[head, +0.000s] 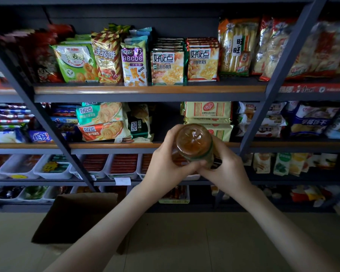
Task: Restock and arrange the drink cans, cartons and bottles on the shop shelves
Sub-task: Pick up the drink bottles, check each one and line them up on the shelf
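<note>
Amber liquid fills the bottle (193, 143) both hands (166, 163) (227, 167) hold.

The left hand (166, 163) and right hand (227, 166) hide the cap end of the bottle (193, 143).

I see the left forearm (106, 222) and right forearm (273, 218) bare and slim, uncovered all the way to the bottom of my view. The left grip (165, 163) and right grip (229, 170) are bare too, slender and smooth.
</note>
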`<state>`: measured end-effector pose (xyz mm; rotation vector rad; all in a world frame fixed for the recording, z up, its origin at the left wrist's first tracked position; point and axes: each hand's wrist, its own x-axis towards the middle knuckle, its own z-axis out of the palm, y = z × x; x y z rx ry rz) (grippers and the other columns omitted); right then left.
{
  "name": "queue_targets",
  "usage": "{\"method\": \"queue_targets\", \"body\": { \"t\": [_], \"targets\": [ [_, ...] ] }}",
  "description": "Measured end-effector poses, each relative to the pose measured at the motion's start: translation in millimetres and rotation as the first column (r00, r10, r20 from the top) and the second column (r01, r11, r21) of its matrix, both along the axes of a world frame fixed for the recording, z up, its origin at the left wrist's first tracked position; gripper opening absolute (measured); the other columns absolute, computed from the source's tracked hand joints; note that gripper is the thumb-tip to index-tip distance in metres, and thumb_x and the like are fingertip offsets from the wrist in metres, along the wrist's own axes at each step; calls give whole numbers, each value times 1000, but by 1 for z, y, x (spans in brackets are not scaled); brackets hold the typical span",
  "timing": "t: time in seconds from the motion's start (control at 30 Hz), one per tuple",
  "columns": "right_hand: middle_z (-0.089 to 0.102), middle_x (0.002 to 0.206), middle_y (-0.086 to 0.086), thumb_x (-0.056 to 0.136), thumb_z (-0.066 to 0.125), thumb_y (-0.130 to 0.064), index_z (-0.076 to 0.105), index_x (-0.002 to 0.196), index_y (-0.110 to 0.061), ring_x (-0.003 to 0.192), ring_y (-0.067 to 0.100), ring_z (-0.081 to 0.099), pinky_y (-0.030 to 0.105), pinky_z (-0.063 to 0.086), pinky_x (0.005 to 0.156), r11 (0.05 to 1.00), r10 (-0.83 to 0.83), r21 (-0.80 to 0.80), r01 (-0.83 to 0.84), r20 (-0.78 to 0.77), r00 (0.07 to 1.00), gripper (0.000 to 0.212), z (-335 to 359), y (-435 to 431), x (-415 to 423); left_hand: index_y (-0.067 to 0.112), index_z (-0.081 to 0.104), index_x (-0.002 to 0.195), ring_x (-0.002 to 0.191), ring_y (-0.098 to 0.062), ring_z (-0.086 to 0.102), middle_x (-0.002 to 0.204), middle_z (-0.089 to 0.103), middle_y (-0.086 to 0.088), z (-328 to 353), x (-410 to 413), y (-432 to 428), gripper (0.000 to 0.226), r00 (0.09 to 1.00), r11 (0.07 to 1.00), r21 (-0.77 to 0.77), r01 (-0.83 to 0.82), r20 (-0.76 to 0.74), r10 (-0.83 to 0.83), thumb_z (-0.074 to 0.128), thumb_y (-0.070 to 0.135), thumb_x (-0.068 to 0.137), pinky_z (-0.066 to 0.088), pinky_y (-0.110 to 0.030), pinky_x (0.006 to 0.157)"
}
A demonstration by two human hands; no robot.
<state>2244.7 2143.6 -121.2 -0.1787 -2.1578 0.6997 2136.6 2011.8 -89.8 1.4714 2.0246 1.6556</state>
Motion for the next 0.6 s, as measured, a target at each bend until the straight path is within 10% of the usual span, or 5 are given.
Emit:
{"method": "queue_targets", "body": {
  "t": [0.23, 0.4, 0.6],
  "targets": [
    [52, 115, -41, 88, 59, -36, 36, 136, -41, 110, -13, 55, 13, 48, 93, 954, 238, -233, -187, 215, 947, 53, 42, 23, -5, 19, 59, 106, 92, -15, 70, 97, 73, 2, 21, -31, 16, 49, 863, 992, 11, -125, 495, 103, 85, 34, 67, 59, -31, 74],
    [20, 149, -39, 97, 49, 0, 14, 147, -56, 143, 4, 28, 26, 32, 113, 966, 144, 162, -199, 302, 943, 83, 35, 69, 2, 13, 61, 96, 80, -20, 71, 84, 72, 0, 48, -51, 21, 16, 737, 988, 97, -120, 676, 23, 70, 19, 85, 58, -30, 58],
    [26, 154, 2, 84, 69, -12, 23, 150, -21, 146, 22, 19, 47, 27, 116, 642, 136, 728, -240, 199, 970, 81, 69, 85, -21, 7, 62, 97, 81, -23, 71, 88, 70, -9, 75, -66, 34, 38, 688, 1000, 4, -29, 725, 17, 72, 36, 75, 59, -32, 61]
  ]
}}
